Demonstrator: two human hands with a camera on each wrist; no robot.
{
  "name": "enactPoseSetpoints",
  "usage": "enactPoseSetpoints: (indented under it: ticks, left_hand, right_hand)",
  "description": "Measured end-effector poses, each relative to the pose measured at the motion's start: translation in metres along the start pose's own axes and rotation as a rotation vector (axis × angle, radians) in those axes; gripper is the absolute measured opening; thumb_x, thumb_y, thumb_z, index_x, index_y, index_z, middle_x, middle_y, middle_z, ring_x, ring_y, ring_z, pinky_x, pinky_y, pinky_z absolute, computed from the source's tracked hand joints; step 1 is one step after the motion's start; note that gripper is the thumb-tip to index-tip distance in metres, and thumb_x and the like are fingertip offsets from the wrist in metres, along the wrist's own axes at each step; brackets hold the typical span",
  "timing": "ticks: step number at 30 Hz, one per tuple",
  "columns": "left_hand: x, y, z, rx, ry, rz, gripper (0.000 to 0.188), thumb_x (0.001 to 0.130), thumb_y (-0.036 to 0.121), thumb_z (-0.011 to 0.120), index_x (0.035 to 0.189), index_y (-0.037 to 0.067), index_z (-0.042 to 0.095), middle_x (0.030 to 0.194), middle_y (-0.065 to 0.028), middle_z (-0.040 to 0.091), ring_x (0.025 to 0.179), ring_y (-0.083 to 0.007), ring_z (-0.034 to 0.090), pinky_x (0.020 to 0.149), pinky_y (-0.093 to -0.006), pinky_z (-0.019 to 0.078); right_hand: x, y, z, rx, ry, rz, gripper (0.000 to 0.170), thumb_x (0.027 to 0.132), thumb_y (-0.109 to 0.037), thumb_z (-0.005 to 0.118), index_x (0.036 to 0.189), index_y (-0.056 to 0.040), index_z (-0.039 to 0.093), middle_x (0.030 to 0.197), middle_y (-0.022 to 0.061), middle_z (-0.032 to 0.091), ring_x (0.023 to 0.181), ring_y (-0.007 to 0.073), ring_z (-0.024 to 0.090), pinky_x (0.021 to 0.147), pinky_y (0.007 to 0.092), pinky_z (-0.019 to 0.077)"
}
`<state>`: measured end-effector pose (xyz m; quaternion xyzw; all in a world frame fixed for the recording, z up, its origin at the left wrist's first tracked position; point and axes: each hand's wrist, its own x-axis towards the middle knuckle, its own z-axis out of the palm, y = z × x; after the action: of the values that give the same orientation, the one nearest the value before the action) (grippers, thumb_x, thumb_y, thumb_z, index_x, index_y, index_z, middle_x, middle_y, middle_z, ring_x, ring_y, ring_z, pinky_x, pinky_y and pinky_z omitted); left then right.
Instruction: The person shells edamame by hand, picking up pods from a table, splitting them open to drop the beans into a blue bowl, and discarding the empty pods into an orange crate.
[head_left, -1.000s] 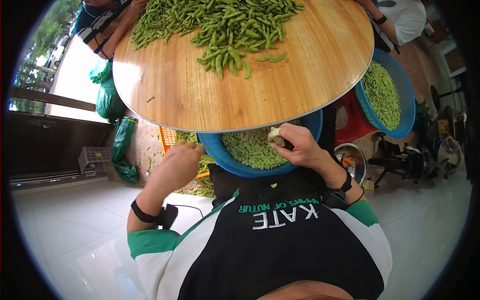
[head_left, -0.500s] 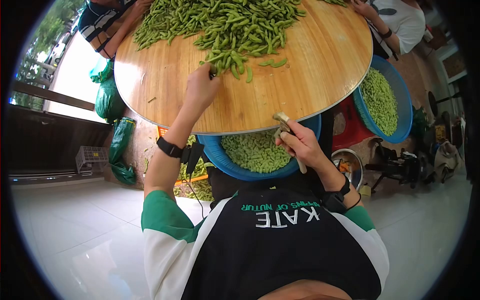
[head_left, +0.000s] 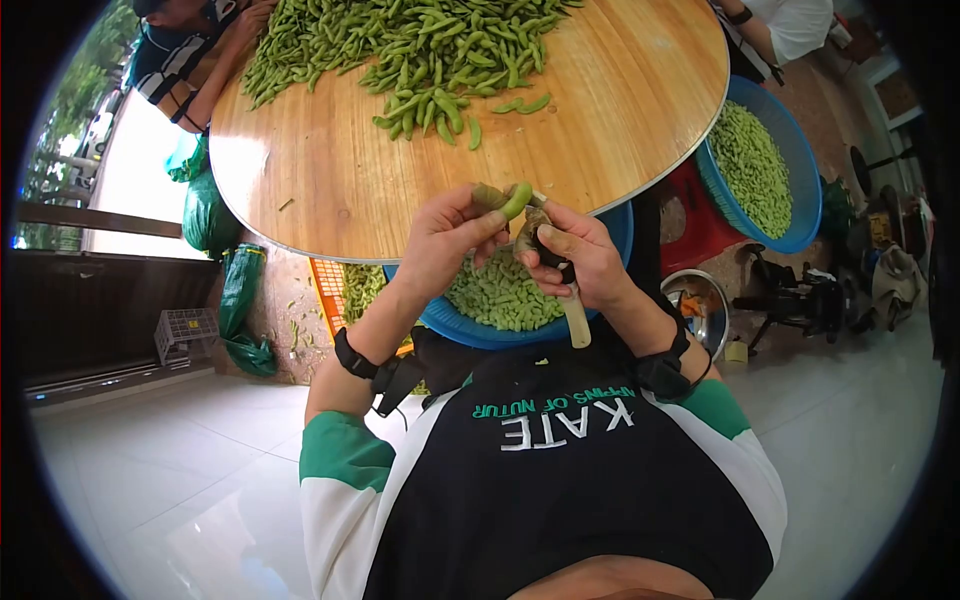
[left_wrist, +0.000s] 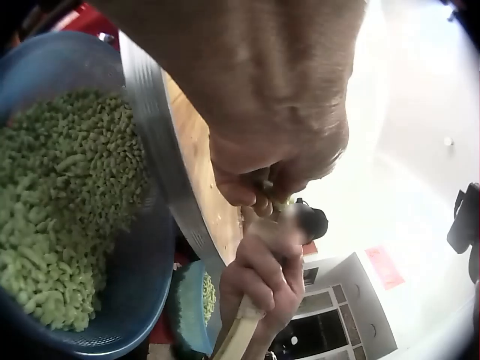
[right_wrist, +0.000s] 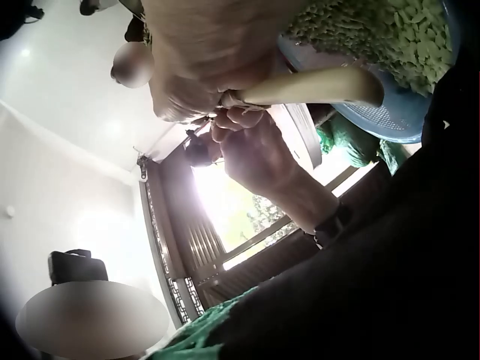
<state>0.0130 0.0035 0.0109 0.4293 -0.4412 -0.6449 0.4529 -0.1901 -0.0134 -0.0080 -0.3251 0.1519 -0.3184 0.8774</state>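
In the head view, the left hand [head_left: 445, 238] pinches a green pod [head_left: 517, 201] between thumb and fingers, over the table's near edge. Close beside it the right hand [head_left: 585, 255] grips a tool with a pale handle [head_left: 577, 320] that sticks out below the palm. The tool's tip is mostly hidden by the fingers. Shelled beans [head_left: 505, 290] lie in a blue basket [head_left: 465, 335] beneath both hands. The left wrist view has the right hand [left_wrist: 266, 277] round the handle [left_wrist: 238, 334]. In the right wrist view the handle [right_wrist: 315, 87] points toward the basket.
A heap of pods [head_left: 440, 45] lies on the round wooden table [head_left: 330, 190], a few loose pods nearer. Other people's arms rest at its far sides. Right stand a second blue basket [head_left: 805, 185] and a metal bowl [head_left: 712, 310]; an orange crate [head_left: 328, 290] is at left.
The left hand reached to the heap, then came back toward the body with a pod and met the right hand. The right hand, still holding the tool, has shifted slightly up and left.
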Motion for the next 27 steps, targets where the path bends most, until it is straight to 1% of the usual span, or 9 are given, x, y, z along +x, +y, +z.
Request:
enactPoseSetpoints:
  ticks: [9,12,15,17,21,23,24,26,27]
  left_hand:
    - [-0.001,-0.019,0.005,0.128,0.07,0.17,0.015,0.09,0.004,0.057,0.105,0.002,0.06,0.082,-0.0013,0.062,0.064,-0.0052,0.052,0.055,-0.0201,0.0413]
    - [0.004,-0.024,0.002,0.016,0.07,0.168,0.015,0.089,0.003,0.059,0.104,0.003,0.06,0.084,-0.003,0.063,0.065,-0.007,0.055,0.052,-0.0214,0.0423]
    - [0.008,-0.018,-0.001,-0.284,-0.073,0.037,0.015,0.089,0.004,0.058,0.104,0.003,0.06,0.084,-0.0058,0.064,0.065,-0.0098,0.058,0.049,-0.0233,0.0441]
    - [0.009,-0.021,-0.002,-0.643,-0.211,-0.124,0.015,0.09,0.006,0.058,0.104,0.002,0.06,0.084,-0.0084,0.064,0.065,-0.0129,0.061,0.047,-0.0251,0.0463]
    - [0.007,-0.02,0.003,-0.773,-0.248,-0.189,0.014,0.092,0.009,0.056,0.104,0.002,0.059,0.082,-0.0082,0.063,0.063,-0.0136,0.06,0.047,-0.0266,0.0474]
    - [0.01,-0.016,0.006,-0.378,-0.055,-0.112,0.015,0.089,0.008,0.059,0.103,0.001,0.059,0.081,-0.0093,0.062,0.06,-0.0159,0.059,0.048,-0.0295,0.047]
    - [0.009,-0.013,0.009,-0.376,-0.056,-0.111,0.015,0.089,0.008,0.059,0.103,0.001,0.059,0.081,-0.0093,0.062,0.06,-0.0159,0.059,0.048,-0.0295,0.047]
    - [0.005,-0.01,0.016,0.847,0.123,0.656,0.018,0.084,0.006,0.063,0.101,0.0,0.058,0.082,-0.0125,0.061,0.056,-0.0223,0.057,0.049,-0.0325,0.0468]
    - [0.002,-0.008,0.015,1.017,0.132,0.67,0.021,0.08,0.004,0.066,0.099,0.0,0.058,0.086,-0.0155,0.06,0.06,-0.0286,0.059,0.052,-0.0334,0.0474]
  right_hand:
    - [0.0,0.005,0.0,-0.002,0.047,-0.024,0.038,0.097,-0.016,0.047,0.132,-0.0025,0.042,0.079,0.0048,0.052,0.05,0.0064,0.039,0.041,0.0175,0.033]
    - [-0.001,0.003,0.0,-0.007,0.083,-0.035,0.037,0.097,-0.016,0.048,0.131,-0.0024,0.044,0.078,0.0044,0.052,0.05,0.0059,0.038,0.04,0.0172,0.0327]
    - [-0.002,0.002,-0.007,0.082,-0.012,-0.025,0.03,0.097,-0.014,0.049,0.124,-0.003,0.05,0.079,0.0038,0.054,0.05,0.0055,0.04,0.04,0.0169,0.0335]
    - [-0.003,0.003,-0.007,0.209,-0.07,0.0,0.031,0.096,-0.014,0.05,0.125,-0.0032,0.05,0.079,0.0053,0.054,0.05,0.0059,0.039,0.04,0.017,0.0332]
    - [-0.003,0.003,-0.007,0.268,-0.098,-0.003,0.03,0.096,-0.014,0.049,0.124,-0.0041,0.051,0.079,0.0062,0.053,0.051,0.0067,0.038,0.039,0.0167,0.0327]
    - [0.0,0.004,-0.01,0.387,0.008,0.028,0.028,0.096,-0.014,0.049,0.123,-0.0054,0.051,0.079,0.006,0.052,0.052,0.0072,0.038,0.039,0.0164,0.0323]
    - [0.001,0.005,-0.01,0.386,0.007,0.026,0.028,0.096,-0.014,0.049,0.123,-0.0054,0.051,0.079,0.006,0.052,0.052,0.0072,0.038,0.039,0.0164,0.0323]
    - [-0.001,0.009,-0.008,0.381,0.059,0.052,0.026,0.097,-0.015,0.049,0.121,-0.0061,0.052,0.08,0.0057,0.051,0.053,0.0073,0.038,0.039,0.0164,0.0322]
    - [-0.001,0.009,-0.007,0.382,0.061,0.057,0.026,0.097,-0.015,0.049,0.121,-0.0061,0.052,0.08,0.0057,0.051,0.053,0.0073,0.038,0.039,0.0164,0.0322]
